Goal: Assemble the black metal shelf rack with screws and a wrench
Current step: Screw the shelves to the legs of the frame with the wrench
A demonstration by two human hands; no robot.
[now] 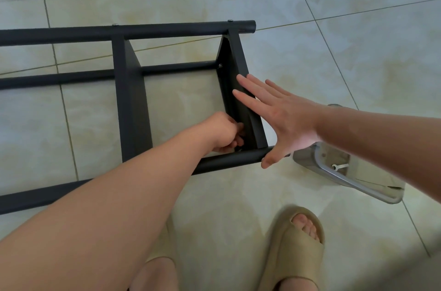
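Black metal shelf rack (167, 31), lying left-right, is braced by flat right hand (286, 119); grip of left hand (225, 133) is curled at lower-centre joint (239, 150), contents hidden

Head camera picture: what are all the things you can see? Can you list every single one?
Rack: one, black, lying on the floor.
Screw heads: three seen, silvery or dark, two on the far tube, one on the end panel.
Tray: one, clear with a grey rim, on the floor right of the rack.
Wrench: one, silvery, inside the tray.
Floor: cream tiles.
Slippers: two, beige, on the feet at the bottom.
Left hand: fingers curled at the rack's near corner; what they hold is hidden.
Right hand: open, flat against the end panel.
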